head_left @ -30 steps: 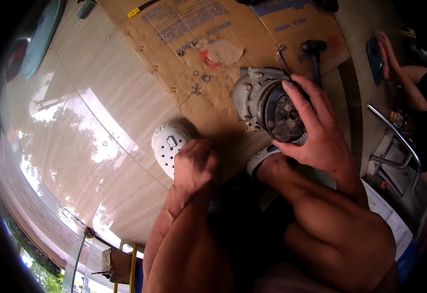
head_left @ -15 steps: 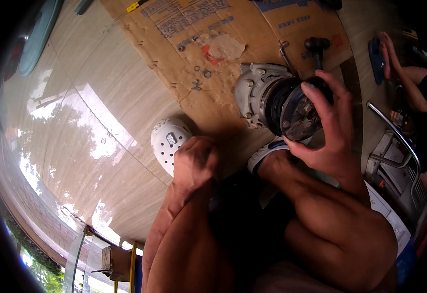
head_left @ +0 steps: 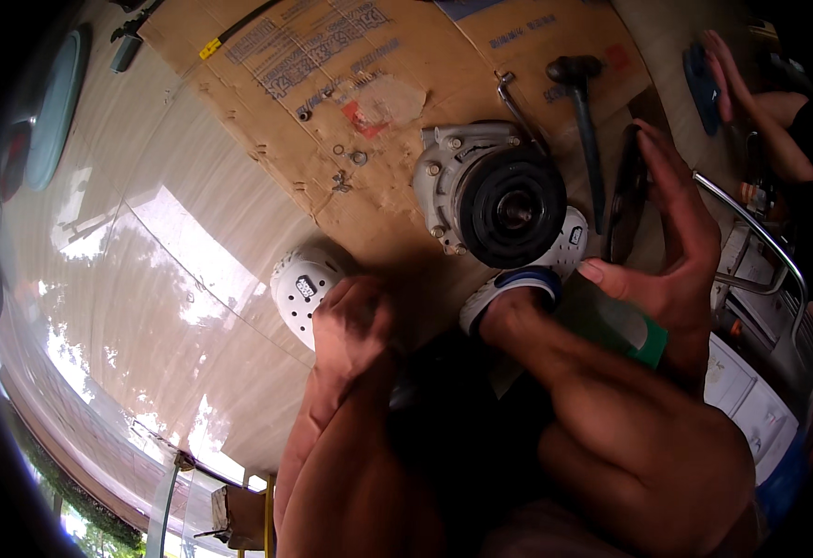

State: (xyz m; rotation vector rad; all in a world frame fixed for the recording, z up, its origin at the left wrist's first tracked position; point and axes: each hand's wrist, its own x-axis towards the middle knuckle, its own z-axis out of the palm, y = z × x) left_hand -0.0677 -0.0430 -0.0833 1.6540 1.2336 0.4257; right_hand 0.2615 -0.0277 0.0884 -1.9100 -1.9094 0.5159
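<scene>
My right hand (head_left: pixel 680 270) grips a dark round clutch plate (head_left: pixel 626 191) by its rim, seen nearly edge-on, apart from the compressor. To its left, the grey metal compressor (head_left: pixel 436 191) lies on cardboard. Its black grooved pulley (head_left: pixel 485 228) faces me, with a bare shaft end showing in the centre. My left hand (head_left: pixel 355 316) is closed, low beside a white clog (head_left: pixel 299 286); whatever its curled fingers may hold is hidden. Nothing links this hand to the compressor.
A hammer (head_left: pixel 583 121) and a bent wrench (head_left: pixel 510 98) lie behind the compressor. Small bolts and washers (head_left: pixel 355 158) sit on the cardboard (head_left: pixel 267 121). By my right leg is a green-ended roll (head_left: pixel 648 344). Another person's hand (head_left: pixel 724 74) and a metal-framed seat (head_left: pixel 760 228) are at right.
The clutch plate has come off the pulley face and moved right in my right hand, uncovering the shaft. My left hand stays closed beside the clog. The view has shifted slightly.
</scene>
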